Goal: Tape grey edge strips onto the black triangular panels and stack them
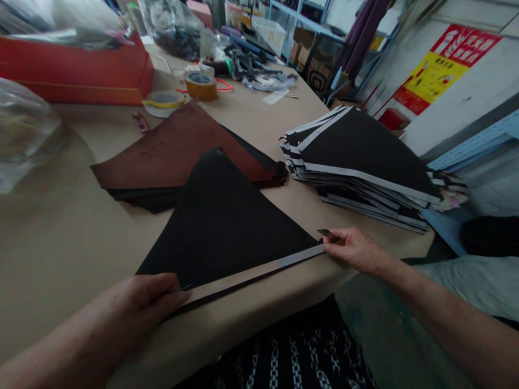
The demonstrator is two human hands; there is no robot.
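Observation:
A black triangular sheet (227, 227) lies on the tan table (60, 237) near its front edge. Along the sheet's near edge runs a thin grey strip (259, 273). My left hand (150, 300) pinches the strip's left end against the sheet's corner, fingers pressed together. My right hand (354, 249) pinches the strip's right end at the sheet's other corner, right at the table edge.
A stack of black sheets with grey strips (360, 162) sits at the right. A brown sheet on a dark pile (178, 151) lies behind. Tape rolls (200, 85), a red box (81, 70) and plastic bags crowd the back. Patterned dark cloth (292, 351) hangs below the table edge.

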